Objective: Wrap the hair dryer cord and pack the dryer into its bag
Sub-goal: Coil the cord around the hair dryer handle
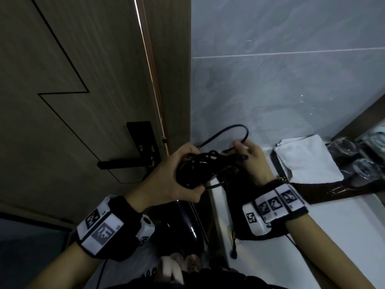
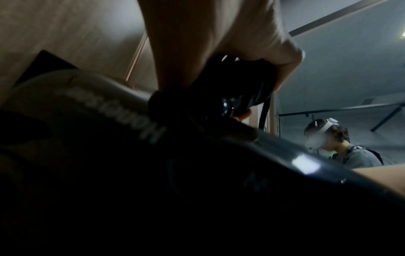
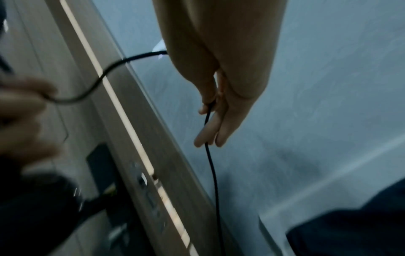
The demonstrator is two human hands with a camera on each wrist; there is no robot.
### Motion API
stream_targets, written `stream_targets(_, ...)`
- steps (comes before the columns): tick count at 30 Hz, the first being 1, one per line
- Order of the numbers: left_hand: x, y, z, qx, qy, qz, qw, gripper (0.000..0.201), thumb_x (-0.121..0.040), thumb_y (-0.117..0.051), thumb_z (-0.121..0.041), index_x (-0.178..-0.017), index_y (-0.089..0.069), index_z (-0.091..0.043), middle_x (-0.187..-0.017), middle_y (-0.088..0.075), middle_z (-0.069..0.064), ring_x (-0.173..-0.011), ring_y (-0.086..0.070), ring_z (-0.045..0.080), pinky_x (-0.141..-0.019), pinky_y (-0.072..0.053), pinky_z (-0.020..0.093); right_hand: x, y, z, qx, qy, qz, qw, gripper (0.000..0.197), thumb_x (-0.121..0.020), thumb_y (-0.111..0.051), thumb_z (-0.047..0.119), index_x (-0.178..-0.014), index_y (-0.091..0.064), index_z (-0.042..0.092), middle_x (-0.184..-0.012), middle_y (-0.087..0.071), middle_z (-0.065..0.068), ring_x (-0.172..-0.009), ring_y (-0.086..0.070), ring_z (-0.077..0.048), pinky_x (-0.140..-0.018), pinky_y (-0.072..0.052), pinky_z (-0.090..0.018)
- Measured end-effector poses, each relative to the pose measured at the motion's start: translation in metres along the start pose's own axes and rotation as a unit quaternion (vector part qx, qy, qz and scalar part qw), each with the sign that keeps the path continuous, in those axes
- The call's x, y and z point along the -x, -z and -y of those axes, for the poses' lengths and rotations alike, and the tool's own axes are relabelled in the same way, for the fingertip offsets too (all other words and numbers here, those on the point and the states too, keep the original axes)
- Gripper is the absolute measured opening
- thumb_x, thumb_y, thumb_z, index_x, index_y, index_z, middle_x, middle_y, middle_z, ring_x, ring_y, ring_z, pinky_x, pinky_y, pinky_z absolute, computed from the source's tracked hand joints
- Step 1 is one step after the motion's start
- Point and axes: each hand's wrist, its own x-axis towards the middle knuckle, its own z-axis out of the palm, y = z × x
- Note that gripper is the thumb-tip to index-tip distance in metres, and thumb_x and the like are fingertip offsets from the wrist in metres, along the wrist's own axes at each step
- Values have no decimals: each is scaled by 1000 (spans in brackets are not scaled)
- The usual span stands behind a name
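Where the left wrist view catches the hair dryer, I can see pale lettering along its dark glossy body, too blurred to read; the wristbands carry only black-and-white square codes. From the left: a wood-grain door with a black lever handle fills that side, then grey marbled wall tile. My left hand is curled tight around the dryer and the black cord coiled on it, held up in front of the door edge. My right hand pinches a free loop of that cord between thumb and fingertips, its other fingers lying straight along the cord; the loop arches up between the two hands. Beneath the right wrist a dark drawstring bag lies on the white counter. Further right sit a folded white cloth and upturned drinking glasses on a dark tray.
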Motion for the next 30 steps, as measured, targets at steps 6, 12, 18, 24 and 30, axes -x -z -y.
stream_targets(6,-1,-7,15,104,62,-85,989,56,-64,-73,-20,-113,-49,-34,-79,-62,-2,-55,-56,8,-58,-51,25,12,43,43,-81,165,-67,981,17,-97,-47,9,-83,-55,9,-84,-62,-25,-83,-72,-27,-90,-55,-36)
stream_targets(12,-10,-14,24,131,78,-96,984,57,-67,-70,-11,-103,-53,-52,-71,-62,-6,-53,-55,13,-57,-52,25,26,79,50,-32,254,-129,958,3,-87,-62,15,-87,-64,13,-79,-69,3,-82,-72,-24,-84,-53,-32)
stream_targets(18,-8,-16,46,115,125,-83,982,66,-58,-75,-31,-118,-49,-45,-84,-62,2,-60,-58,9,-60,-51,26,39,102,20,37,201,-140,969,12,-84,-65,6,-83,-66,18,-78,-70,12,-76,-65,-4,-64,-50,-10)
stream_targets(24,-6,-25,62,110,149,-96,978,59,-70,-72,-8,-106,-53,-52,-72,-59,3,-51,-55,10,-53,-50,23,49,90,-9,81,144,-58,985,21,-80,-65,-7,-82,-67,14,-95,-63,-7,-87,-63,-6,-84,-47,-15)
stream_targets(30,-9,-35,69,96,155,-119,976,47,-72,-75,-9,-104,-53,-34,-70,-58,-2,-54,-57,4,-55,-49,18,42,73,-40,158,44,40,986,20,-84,-61,-9,-94,-65,9,-101,-57,-14,-80,-62,4,-78,-42,-3)
